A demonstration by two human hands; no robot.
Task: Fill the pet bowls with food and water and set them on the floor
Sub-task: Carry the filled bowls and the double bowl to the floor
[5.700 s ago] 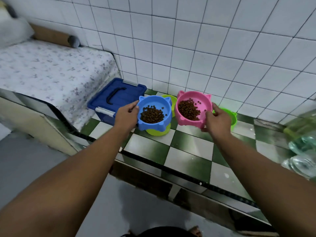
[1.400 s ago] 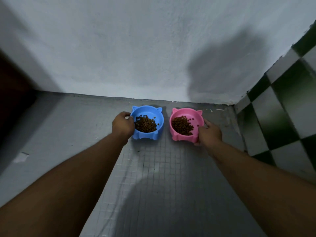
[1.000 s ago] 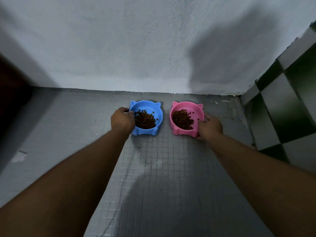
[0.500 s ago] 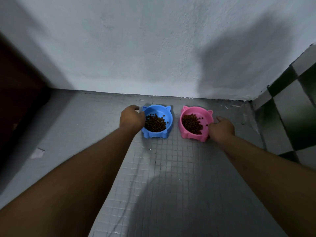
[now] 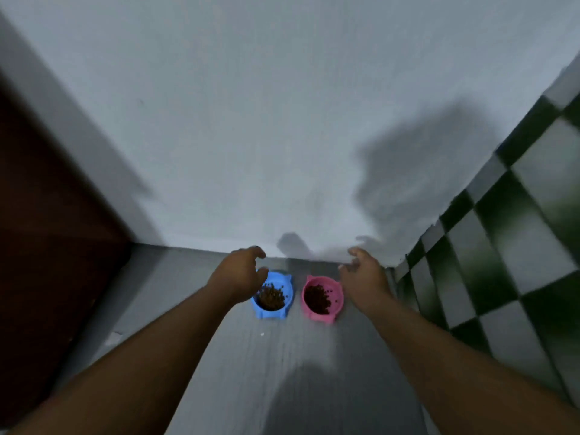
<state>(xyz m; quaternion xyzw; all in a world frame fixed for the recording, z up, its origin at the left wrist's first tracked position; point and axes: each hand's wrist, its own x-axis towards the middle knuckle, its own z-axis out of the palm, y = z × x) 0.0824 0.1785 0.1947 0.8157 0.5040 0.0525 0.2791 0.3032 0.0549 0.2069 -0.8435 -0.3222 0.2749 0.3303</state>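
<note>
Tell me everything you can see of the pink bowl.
The pink bowl looks like plastic. It is round, with small ear-like tabs on its far rim and what seem to be little feet in front. It sits upright on the grey floor near the wall, just right of the blue bowl and apart from it. Dark brown kibble lies heaped toward its left side. The right hand hovers open by its right rim, gripping nothing. The frame is blurred.

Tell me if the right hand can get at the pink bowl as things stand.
Probably yes. The right hand hovers open by the right rim of the pink bowl, with nothing between them. The blue bowl stands apart on the other side, out of the way.
</note>
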